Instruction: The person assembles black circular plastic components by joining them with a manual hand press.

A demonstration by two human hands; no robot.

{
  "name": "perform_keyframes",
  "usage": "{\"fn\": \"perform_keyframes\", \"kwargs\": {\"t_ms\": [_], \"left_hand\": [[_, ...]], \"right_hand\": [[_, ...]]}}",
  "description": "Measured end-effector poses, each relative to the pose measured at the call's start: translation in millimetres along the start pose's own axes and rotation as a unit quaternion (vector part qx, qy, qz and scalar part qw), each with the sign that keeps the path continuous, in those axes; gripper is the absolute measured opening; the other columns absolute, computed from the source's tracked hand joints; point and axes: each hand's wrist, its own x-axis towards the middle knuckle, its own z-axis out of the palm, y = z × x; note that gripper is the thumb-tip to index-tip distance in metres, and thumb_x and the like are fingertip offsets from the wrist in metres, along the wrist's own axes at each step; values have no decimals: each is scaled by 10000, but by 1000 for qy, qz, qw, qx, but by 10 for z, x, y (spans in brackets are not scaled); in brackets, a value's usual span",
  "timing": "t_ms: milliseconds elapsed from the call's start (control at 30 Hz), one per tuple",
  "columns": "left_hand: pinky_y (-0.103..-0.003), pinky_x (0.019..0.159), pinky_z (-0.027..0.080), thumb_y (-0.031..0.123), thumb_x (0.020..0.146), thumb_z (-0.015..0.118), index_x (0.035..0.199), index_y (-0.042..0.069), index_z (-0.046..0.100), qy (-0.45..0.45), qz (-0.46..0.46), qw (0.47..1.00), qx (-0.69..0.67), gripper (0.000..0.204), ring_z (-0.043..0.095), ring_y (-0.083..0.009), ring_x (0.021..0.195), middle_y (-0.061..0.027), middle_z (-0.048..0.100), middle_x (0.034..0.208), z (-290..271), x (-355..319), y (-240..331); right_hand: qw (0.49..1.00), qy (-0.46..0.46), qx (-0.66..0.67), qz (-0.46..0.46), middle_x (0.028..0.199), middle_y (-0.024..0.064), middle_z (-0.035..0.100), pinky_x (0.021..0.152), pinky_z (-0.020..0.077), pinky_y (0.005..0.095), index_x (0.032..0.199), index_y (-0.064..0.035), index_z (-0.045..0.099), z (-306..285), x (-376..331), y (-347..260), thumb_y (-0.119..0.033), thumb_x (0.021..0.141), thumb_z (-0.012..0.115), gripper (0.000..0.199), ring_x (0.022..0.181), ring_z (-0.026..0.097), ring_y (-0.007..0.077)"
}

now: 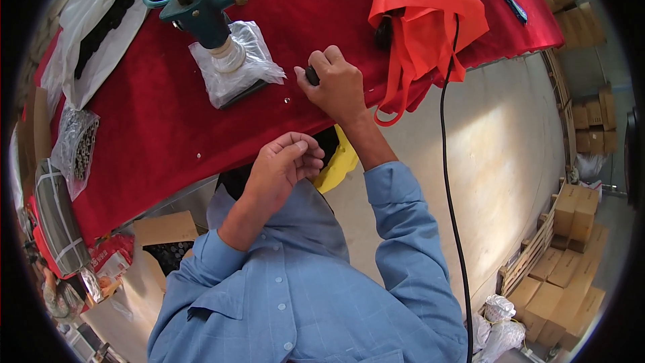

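My right hand (336,84) rests on the red cloth-covered table (154,114) and is closed around a small black object (312,75) that pokes out by the thumb. My left hand (285,161) hovers near the table's front edge, fingers curled in toward the palm; what it pinches, if anything, is too small to tell. A teal press machine (198,10) stands at the back of the table, its white head pushed down onto a clear plastic bag (235,67). Both forearms wear blue shirt sleeves.
An orange fabric bag (430,20) lies right of my right hand, with a black cable (447,195) hanging down past it to the floor. Plastic bags of dark parts (77,148) sit at the table's left. Cardboard boxes (571,255) are stacked at the right.
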Motion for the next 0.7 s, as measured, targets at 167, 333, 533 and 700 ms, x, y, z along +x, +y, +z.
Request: {"fn": "perform_keyframes", "kwargs": {"t_ms": [167,333,533,700], "left_hand": [[-310,820,559,136,1012,524,1094,14,624,4,58,998,8,177,668,-165,881,-107,683,1011,71,57,204],[-348,912,555,116,1010,503,1213,-8,575,5,79,997,-8,248,662,-200,1005,-137,658,1117,142,170,234],[-412,1065,473,27,995,447,1350,-63,474,-26,29,992,-119,367,577,-268,1207,-194,536,1331,159,148,203],[-421,1109,449,-18,984,400,1363,-80,464,-56,1,984,-167,389,552,-275,1255,-205,525,1334,119,86,103]], "right_hand": [[1000,-2,-13,-8,771,92,568,505,507,420,805,-78,580,16,15,-9,-261,865,747,256,602,611,306],[990,106,92,6,684,64,579,454,440,344,820,-57,595,12,52,157,-244,942,684,241,517,546,218],[810,26,521,268,696,-35,517,501,308,208,825,-21,601,-443,-154,-510,-210,1020,565,274,555,411,21],[800,47,510,312,775,-13,556,550,341,198,927,-21,632,-409,-444,-601,-186,1049,547,221,665,464,39]]}}
